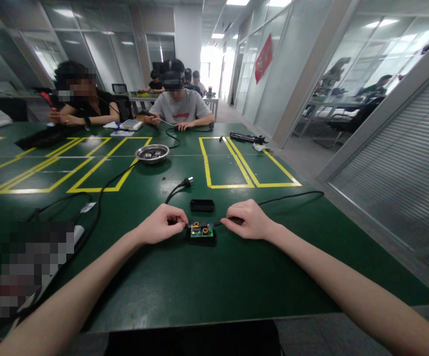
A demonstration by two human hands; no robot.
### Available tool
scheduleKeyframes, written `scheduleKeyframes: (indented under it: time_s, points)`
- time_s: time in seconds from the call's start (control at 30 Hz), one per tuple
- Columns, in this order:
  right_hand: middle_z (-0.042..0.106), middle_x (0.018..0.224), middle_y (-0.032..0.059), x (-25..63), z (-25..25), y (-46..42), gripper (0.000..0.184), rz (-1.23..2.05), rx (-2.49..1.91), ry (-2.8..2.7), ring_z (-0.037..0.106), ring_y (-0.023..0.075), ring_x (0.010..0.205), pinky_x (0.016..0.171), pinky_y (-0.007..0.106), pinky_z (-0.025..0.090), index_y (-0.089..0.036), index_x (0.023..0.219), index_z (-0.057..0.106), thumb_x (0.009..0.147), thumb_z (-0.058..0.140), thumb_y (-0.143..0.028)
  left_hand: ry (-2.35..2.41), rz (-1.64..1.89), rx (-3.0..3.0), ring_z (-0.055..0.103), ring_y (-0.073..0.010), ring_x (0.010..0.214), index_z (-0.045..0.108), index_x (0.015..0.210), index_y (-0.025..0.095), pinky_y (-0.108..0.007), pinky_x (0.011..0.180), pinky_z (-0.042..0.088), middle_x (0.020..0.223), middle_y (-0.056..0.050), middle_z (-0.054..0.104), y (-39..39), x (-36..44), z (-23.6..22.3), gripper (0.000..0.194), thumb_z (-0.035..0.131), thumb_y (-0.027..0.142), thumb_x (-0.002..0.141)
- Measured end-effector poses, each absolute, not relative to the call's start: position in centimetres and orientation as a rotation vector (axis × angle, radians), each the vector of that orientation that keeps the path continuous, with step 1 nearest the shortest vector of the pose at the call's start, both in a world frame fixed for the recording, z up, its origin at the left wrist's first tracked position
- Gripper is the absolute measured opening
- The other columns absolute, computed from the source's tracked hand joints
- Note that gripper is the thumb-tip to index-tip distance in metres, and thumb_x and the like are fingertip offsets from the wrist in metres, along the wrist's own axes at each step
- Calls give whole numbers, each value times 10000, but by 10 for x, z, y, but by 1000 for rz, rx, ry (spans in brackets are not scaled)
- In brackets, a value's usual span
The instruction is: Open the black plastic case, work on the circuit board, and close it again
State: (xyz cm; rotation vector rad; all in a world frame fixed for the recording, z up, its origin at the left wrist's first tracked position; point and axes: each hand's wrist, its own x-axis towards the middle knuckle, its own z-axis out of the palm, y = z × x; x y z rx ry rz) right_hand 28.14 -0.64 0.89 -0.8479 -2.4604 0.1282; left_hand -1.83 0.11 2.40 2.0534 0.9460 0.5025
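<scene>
A small green circuit board (201, 231) with copper coils lies in a black case half (204, 242) on the table in front of me. My left hand (165, 224) is closed in a pinch at the board's left end, on the black power cord. That cord's two-pin plug (188, 182) rests just beyond the hand. At the board's right end, my right hand (248, 220) pinches the black cable (292, 198), which trails off to the right. The other black case half (202, 205) sits open just behind the board, touched by neither hand.
A steel bowl (152, 154) holding small parts stands farther back on the green table (266, 282). Yellow tape marks (231, 187) cross the tabletop. A folded black tripod (247, 138) lies at the far right. Across the table, a person (183, 106) works with a cable.
</scene>
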Motion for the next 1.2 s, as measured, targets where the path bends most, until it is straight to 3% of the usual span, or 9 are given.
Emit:
scheduleKeyframes:
  time_s: [0.17,0.4,0.53,0.63,0.83,1.1,1.2]
  points:
    - [519,523,-23,280,10,-9,450,234,-779,-2563,447,103,490,545,253,289,-196,594,521,1004,546,-380,898,367,1846,481,-95,568,717,885,128,-203,572,381,621,38,570,4,-19,20,213,646,260,735]
    - [564,522,-5,283,4,2,455,168,-1029,-2609,497,123,497,558,267,287,-192,592,580,986,584,-419,909,439,2017,520,-107,592,724,906,132,-198,557,390,663,7,621,2,-17,21,244,634,356,870]
    - [748,774,38,281,1,4,259,248,-936,-2602,653,157,650,625,258,388,-194,877,729,1016,529,-285,915,498,2180,548,-109,596,748,921,144,-195,555,403,675,1,654,1,-16,22,243,601,337,917]
    - [783,918,54,278,0,2,241,294,-872,-2578,708,176,760,685,264,448,-205,1011,739,1015,498,-213,915,509,2283,526,-100,552,754,925,160,-199,544,394,637,20,640,1,-17,21,222,589,309,932]
    - [752,824,42,274,-1,-1,198,270,-899,-2557,674,171,708,657,266,442,-197,895,722,984,545,-200,856,584,2532,647,-171,821,706,822,179,-254,726,493,903,-58,700,0,-18,21,195,586,270,945]
    - [662,734,33,271,-2,-1,289,260,-884,-2542,604,155,683,645,262,408,-186,716,654,988,560,-218,834,499,2639,605,-153,748,640,787,184,-240,672,455,835,-31,627,-3,-14,21,192,535,209,946]
    - [632,705,14,271,-2,-1,306,297,-956,-2513,557,130,626,612,249,370,-183,685,632,982,587,-241,808,465,2766,600,-159,740,650,819,185,-251,657,441,839,-29,628,-5,-13,23,148,596,273,926]
